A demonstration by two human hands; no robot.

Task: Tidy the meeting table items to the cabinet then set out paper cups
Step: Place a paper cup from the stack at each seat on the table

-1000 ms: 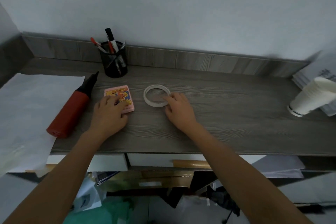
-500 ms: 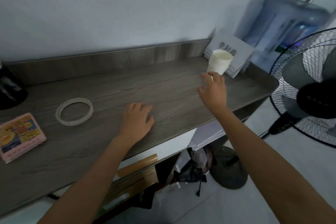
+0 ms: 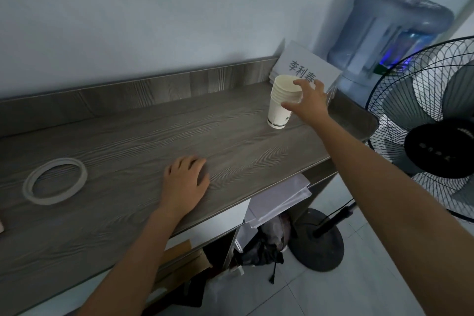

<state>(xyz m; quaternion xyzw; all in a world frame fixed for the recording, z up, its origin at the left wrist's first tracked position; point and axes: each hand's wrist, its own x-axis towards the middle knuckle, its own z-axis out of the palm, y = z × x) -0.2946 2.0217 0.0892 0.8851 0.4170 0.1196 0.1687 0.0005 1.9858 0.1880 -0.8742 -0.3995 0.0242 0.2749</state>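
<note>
Right hand (image 3: pixel 310 102) is now closed round the paper cups (image 3: pixel 277 113), fingers (image 3: pixel 298 82) gripping | left hand (image 3: pixel 186 183) is laid flat, fingers relaxed, on worktop (image 3: pixel 128 136) | cup step looks started tbh

Two bare forearms, uncovered right down to the picture's lower edge, end in the bare left hand (image 3: pixel 184 182) and bare right hand (image 3: pixel 307 102).

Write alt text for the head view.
The right hand grips a stack of paper cups on a wood-grain countertop; the left hand rests on it, near a roll of tape. A fan and a water bottle stand to the right.
</note>
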